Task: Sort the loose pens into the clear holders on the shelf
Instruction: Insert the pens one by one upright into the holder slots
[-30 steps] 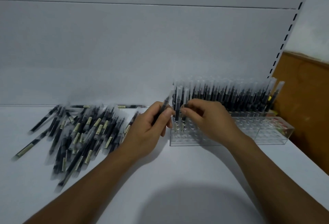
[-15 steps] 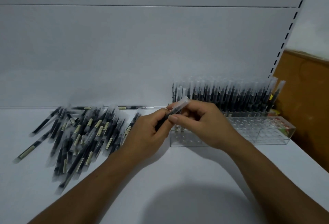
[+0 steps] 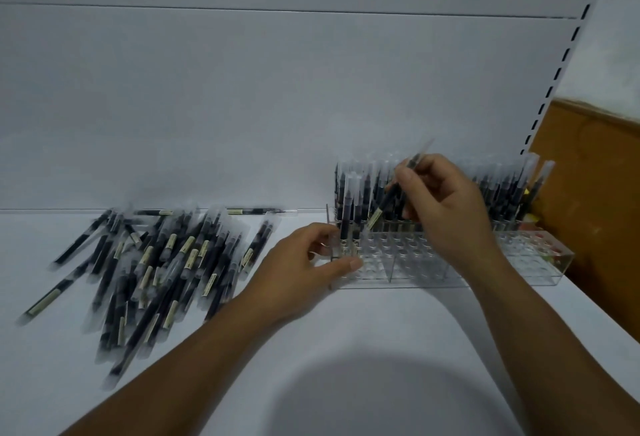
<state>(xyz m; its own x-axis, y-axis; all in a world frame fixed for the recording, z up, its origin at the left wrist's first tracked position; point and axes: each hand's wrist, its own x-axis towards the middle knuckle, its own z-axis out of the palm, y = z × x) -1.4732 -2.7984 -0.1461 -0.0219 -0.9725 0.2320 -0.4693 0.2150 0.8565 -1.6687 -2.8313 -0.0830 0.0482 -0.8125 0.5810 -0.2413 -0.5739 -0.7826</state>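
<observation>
A heap of loose black pens (image 3: pixel 156 262) with clear caps lies on the left of the white shelf. To the right stands the clear holder (image 3: pixel 519 262), a long grid of holes. Its back rows are full of upright pens (image 3: pixel 491 193), and two pens (image 3: pixel 346 220) stand at its front left corner. My right hand (image 3: pixel 443 203) pinches one pen (image 3: pixel 389 198) above the holder, tilted, its lower end just over the holes near the left end. My left hand (image 3: pixel 304 262) grips the holder's left end, thumb on the front face.
A brown wooden panel (image 3: pixel 595 193) closes off the right side, just beyond the holder. A slotted shelf upright (image 3: pixel 568 54) runs up the white back wall. Small colourful items (image 3: pixel 533 224) sit behind the holder's right end. Bare white shelf surface lies in front of the holder.
The pen passed from my left hand to my right, which lifted it to the right, above the holder. My left hand dropped to the holder's left end and took hold of it.
</observation>
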